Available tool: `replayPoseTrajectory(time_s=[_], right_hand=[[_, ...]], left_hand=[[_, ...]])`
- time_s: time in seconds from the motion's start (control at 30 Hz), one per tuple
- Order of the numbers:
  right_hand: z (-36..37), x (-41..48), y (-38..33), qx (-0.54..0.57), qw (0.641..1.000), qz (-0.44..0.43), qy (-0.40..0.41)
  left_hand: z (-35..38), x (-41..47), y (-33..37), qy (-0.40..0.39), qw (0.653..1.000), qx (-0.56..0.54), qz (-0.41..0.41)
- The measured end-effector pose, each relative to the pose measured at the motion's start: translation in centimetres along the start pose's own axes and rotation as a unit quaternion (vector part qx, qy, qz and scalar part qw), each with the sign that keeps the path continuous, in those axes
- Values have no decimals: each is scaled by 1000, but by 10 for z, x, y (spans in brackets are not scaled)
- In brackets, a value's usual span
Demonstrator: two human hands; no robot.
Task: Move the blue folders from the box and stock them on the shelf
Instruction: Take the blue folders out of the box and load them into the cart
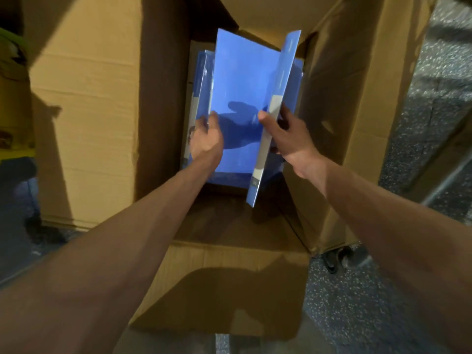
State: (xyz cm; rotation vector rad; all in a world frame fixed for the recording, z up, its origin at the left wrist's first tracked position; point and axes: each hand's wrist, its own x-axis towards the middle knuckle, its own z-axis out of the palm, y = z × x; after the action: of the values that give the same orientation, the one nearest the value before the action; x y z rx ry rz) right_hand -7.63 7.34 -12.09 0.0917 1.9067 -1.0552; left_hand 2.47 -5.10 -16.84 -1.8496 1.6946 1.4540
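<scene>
Both my arms reach down into an open cardboard box point(163, 103). My right hand point(288, 139) grips the spine of a blue folder point(274, 111) that stands on edge, tilted, with a white label on its spine. My left hand point(205, 137) holds the left edge of another blue folder point(242, 80), whose broad glossy face is turned up toward me. More blue folders point(201, 80) lie stacked below them in the box. The shelf is out of view.
The box's flaps stand open on all sides: a wide one at left point(84, 118), one at right point(357, 98), one near me point(224, 284). Speckled grey floor point(357, 302) surrounds the box. A yellow-green object point(12, 98) sits at the left edge.
</scene>
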Motion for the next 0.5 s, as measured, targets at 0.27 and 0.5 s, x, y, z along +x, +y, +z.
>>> replayPoseTrajectory(time_s=[0.27, 0.5], right_hand=[[-13, -4, -7, -56, 994, 5, 93], [-19, -15, -27, -132, 981, 10, 139]], left_hand=[[-1, -66, 19, -208, 967, -145, -8], [2, -82, 19, -314, 941, -124, -31]])
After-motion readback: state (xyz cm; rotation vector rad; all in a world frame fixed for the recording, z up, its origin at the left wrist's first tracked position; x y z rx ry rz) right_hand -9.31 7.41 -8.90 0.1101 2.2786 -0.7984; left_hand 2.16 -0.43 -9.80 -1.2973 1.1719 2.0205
